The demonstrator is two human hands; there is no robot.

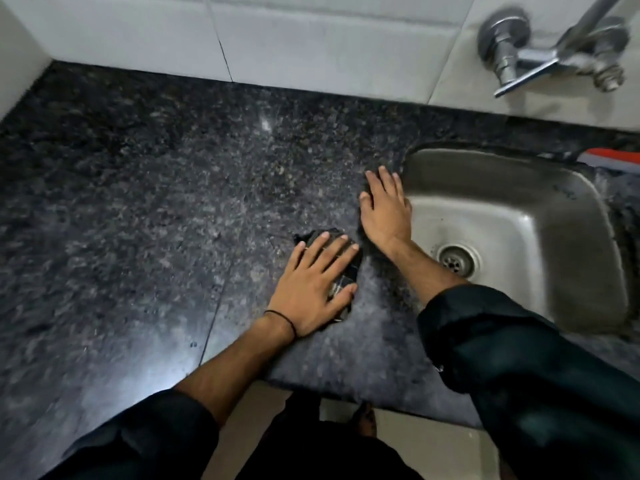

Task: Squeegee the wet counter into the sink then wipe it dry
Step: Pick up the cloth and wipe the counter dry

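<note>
The dark speckled granite counter (173,202) glistens with wet patches. My left hand (310,289) presses flat on a dark checked cloth (341,289) near the middle of the counter, fingers spread over it and thumb at its edge. My right hand (384,213) lies flat with its fingers apart at the left rim of the steel sink (519,188). A dark patch surrounds that hand; I cannot tell whether it is shadow or more cloth. The sink's drain (457,259) shows past my right forearm.
A chrome wall tap (540,57) sticks out of the white tiles above the sink. An orange-red and white object (613,159) lies behind the sink at the right edge. The counter's front edge runs just below my forearms, with floor tiles beneath.
</note>
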